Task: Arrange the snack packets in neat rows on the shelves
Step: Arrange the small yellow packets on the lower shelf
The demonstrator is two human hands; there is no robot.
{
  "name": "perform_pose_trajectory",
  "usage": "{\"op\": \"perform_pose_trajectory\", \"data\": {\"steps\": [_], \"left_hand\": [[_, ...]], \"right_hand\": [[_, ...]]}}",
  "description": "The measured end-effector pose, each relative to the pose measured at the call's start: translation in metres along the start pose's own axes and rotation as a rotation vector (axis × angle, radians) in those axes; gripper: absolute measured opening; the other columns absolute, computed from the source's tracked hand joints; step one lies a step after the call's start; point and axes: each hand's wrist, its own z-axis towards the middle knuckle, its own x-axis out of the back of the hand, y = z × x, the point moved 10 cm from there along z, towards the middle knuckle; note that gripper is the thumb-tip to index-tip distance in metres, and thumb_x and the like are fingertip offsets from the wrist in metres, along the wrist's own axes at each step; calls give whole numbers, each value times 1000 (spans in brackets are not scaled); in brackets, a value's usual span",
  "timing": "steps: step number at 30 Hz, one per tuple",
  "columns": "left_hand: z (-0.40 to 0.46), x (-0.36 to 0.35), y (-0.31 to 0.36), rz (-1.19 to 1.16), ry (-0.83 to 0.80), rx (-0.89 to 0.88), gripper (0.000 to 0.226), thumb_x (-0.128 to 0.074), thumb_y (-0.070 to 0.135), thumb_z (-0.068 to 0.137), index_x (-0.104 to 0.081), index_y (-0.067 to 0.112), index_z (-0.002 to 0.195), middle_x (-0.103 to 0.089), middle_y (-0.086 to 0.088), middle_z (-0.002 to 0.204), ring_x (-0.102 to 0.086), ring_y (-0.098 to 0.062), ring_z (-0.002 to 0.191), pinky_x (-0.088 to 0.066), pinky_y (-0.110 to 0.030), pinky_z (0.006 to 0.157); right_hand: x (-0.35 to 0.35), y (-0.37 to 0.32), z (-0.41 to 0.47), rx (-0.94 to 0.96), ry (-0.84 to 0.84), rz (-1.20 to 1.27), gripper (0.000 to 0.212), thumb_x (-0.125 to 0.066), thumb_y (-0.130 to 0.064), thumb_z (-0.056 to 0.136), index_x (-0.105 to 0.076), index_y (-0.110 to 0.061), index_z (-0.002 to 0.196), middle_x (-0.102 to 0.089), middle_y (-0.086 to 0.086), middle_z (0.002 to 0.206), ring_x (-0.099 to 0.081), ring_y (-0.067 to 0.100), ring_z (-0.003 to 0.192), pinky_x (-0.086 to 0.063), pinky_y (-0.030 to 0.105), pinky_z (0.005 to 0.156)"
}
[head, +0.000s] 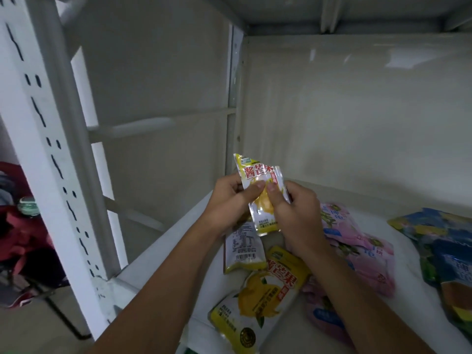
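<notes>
Both my hands hold a yellow mango snack packet [258, 175] upright above the white shelf [163, 241]. My left hand [229, 200] pinches its left side with the thumb on the front. My right hand [293, 215] grips its right side. Below them, another yellow packet [244, 249] lies back side up, and a third yellow packet [260, 302] lies face up near the shelf's front. Pink packets [357, 249] lie in a loose heap to the right. Blue and green packets [444, 251] are piled at the far right.
A white slotted upright [51, 149] stands at the shelf's left front corner. The shelf's back wall [357, 123] and the underside of an upper shelf [357, 14] enclose the space. Red and dark items [23, 238] lie on the floor at the left.
</notes>
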Motion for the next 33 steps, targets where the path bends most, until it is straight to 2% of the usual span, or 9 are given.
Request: {"op": "perform_pose_trajectory", "data": {"steps": [5,9,11,14,17,20,22,27,33], "left_hand": [[-31,14,16,-20,76,-4,12,-65,11,101,-75,4,98,-80,-5,88,-76,-14,77,-59,-27,67],[-86,43,59,-14,244,-105,19,-61,19,103,-77,12,96,-80,-3,86,-76,-14,79,-58,-27,68],[-129,60,75,-9,367,-103,21,-61,26,102,-76,18,91,-77,-1,80,-73,-14,74,-55,-27,65],[-199,84,80,56,549,38,25,-65,23,103,-70,26,78,-71,12,70,-64,0,65,-48,-17,61],[-256,121,97,157,631,173,31,-60,15,105,-65,23,75,-65,16,63,-56,5,59,-41,-12,57],[-302,163,122,268,710,290,40,-52,20,110,-54,23,70,-57,17,56,-48,3,54,-35,-14,53],[-326,191,137,331,779,364,42,-49,26,111,-52,21,70,-55,14,57,-46,1,53,-33,-17,52],[-362,263,179,398,919,529,45,-50,29,110,-50,16,68,-52,7,59,-45,-3,53,-33,-22,53],[-395,341,192,417,919,689,41,-49,30,110,-57,14,74,-61,3,66,-56,-18,63,-44,-39,63]], "right_hand": [[-8,-27,-17,4,-97,21,30,-67,-21,100,-65,0,80,-64,15,68,-56,25,56,-40,24,50],[-27,-76,-36,-17,-234,20,37,-70,-31,98,-64,-4,73,-57,9,58,-48,25,52,-37,36,49],[-41,-96,-64,-59,-263,53,39,-71,-28,99,-62,-6,68,-49,0,52,-43,13,50,-34,29,49],[-61,-113,-123,-150,-250,70,49,-68,-37,94,-47,-9,59,-37,-3,51,-36,4,52,-29,27,50],[-96,-138,-177,-258,-370,115,50,-66,-33,97,-36,-23,58,-32,-11,50,-30,1,50,-24,20,48],[-133,-177,-216,-273,-531,99,44,-63,-25,104,-45,-29,64,-49,-13,55,-45,2,52,-32,15,51],[-159,-203,-231,-267,-612,99,32,-59,-23,105,-59,-19,73,-60,-3,64,-56,12,58,-40,24,52],[-230,-253,-256,-312,-810,58,36,-54,-29,108,-48,-22,74,-48,-15,56,-41,3,51,-31,21,51],[-300,-283,-294,-408,-909,29,21,-52,-27,109,-62,-26,91,-64,-16,71,-60,3,63,-44,20,59]]}}
